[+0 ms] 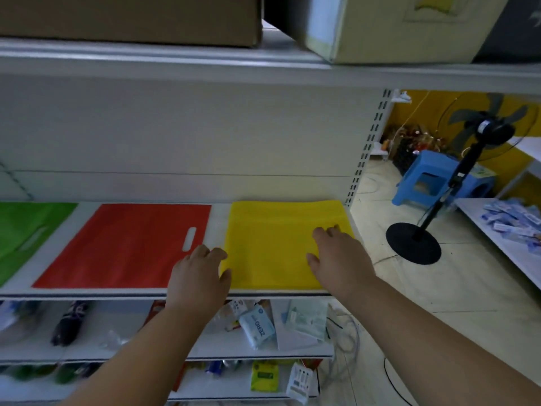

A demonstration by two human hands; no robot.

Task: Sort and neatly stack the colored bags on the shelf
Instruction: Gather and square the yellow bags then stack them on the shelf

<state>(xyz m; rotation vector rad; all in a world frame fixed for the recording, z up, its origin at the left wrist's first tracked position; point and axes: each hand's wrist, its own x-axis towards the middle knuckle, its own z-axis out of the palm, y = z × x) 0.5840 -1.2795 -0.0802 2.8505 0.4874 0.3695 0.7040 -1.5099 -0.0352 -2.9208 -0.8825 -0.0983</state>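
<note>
At the shelf's (216, 221) right end I see the yellow bag (272, 247) lying flat, long axis running along the front edge. Three stacks — one green (26, 230), one red (126, 247) with its handle slot toward the yellow, one yellow. My left hand (199, 279) touches its left edge, my right hand (339, 259) presses on top, fingers released. A fan (468, 159) stands beyond the shelf's end.

White metal shelving (205, 68) fills the view, cardboard boxes (128, 19) at 12 o'clock, pale tiled floor (439, 303), black pedestal fan (468, 159), blue plastic stool (424, 177) and yellow wall (415, 112) at 3 o'clock.
</note>
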